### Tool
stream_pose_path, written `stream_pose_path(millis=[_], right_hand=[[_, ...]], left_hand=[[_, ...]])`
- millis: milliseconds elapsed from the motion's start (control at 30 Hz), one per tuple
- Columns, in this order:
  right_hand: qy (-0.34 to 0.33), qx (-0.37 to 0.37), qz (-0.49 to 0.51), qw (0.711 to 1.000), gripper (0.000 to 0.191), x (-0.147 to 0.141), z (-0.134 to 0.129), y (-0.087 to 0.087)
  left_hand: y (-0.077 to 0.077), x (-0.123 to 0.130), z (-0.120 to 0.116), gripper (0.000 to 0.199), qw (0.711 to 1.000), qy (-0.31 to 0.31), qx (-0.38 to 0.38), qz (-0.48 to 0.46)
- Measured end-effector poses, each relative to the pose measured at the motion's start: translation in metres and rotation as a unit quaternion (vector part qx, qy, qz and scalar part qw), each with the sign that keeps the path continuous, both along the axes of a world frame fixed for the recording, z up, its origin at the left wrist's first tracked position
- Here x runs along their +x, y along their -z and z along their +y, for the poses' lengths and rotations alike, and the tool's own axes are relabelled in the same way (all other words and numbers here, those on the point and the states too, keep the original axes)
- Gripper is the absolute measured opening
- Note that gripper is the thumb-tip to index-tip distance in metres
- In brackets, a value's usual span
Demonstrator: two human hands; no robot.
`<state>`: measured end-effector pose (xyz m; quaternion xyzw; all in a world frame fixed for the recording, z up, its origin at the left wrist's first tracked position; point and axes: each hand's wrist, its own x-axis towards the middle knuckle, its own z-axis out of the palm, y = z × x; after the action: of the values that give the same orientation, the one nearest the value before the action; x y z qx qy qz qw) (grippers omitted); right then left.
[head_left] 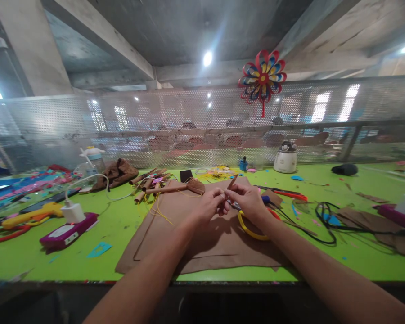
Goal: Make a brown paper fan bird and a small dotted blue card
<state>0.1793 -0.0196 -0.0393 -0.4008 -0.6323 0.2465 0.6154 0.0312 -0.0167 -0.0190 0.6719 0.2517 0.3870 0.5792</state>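
Observation:
My left hand [212,201] and my right hand [248,198] meet over a large sheet of brown paper [168,234]. Both are closed, fingertips together around a small strip of brown paper [232,181] whose end sticks up between them; its lower part is hidden by the fingers. Under my right hand lie scissors with yellow and orange handles [251,228], partly covered by the hand and wrist. Just beyond my left hand, on the sheet, rests a rolled brown paper stem with a pleated fan-shaped end [195,186].
Rolled paper tubes [142,194] and yellow string [160,211] lie left of centre. A purple power strip [69,231] with a white plug and a yellow glue gun [33,215] are further left. A white bottle [286,157] stands at the back; black cable [327,225] coils right.

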Motion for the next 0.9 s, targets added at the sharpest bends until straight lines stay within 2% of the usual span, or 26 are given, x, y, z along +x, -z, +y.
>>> stream_pose_path(millis=[167, 300, 467, 600, 700, 800, 900], right_hand=[[0.079, 0.105, -0.112, 0.985, 0.015, -0.002, -0.006, -0.001], [0.084, 0.175, -0.201, 0.960, 0.017, -0.003, -0.012, -0.003], [0.072, 0.168, -0.232, 0.955, 0.019, -0.003, -0.014, -0.006], [0.105, 0.174, -0.211, 0.956, 0.017, -0.004, -0.015, -0.011], [0.134, 0.181, -0.187, 0.956, 0.014, -0.005, -0.016, -0.015], [0.123, 0.158, -0.155, 0.967, 0.013, -0.004, -0.016, -0.018], [0.110, 0.148, -0.143, 0.972, 0.014, -0.002, -0.015, -0.018]], left_hand=[[-0.002, 0.002, -0.001, 0.012, 0.999, -0.040, 0.008, 0.020], [-0.003, 0.004, -0.002, 0.012, 0.995, -0.089, -0.009, 0.047], [-0.001, 0.003, -0.001, 0.013, 0.989, -0.127, 0.027, 0.069], [-0.002, 0.006, -0.001, 0.014, 0.990, -0.132, 0.029, 0.036], [-0.004, 0.006, -0.002, 0.012, 0.995, -0.098, 0.015, 0.001], [-0.006, 0.005, -0.003, 0.011, 0.998, -0.060, 0.015, -0.015], [-0.005, 0.005, -0.003, 0.014, 0.998, -0.052, 0.021, -0.011]])
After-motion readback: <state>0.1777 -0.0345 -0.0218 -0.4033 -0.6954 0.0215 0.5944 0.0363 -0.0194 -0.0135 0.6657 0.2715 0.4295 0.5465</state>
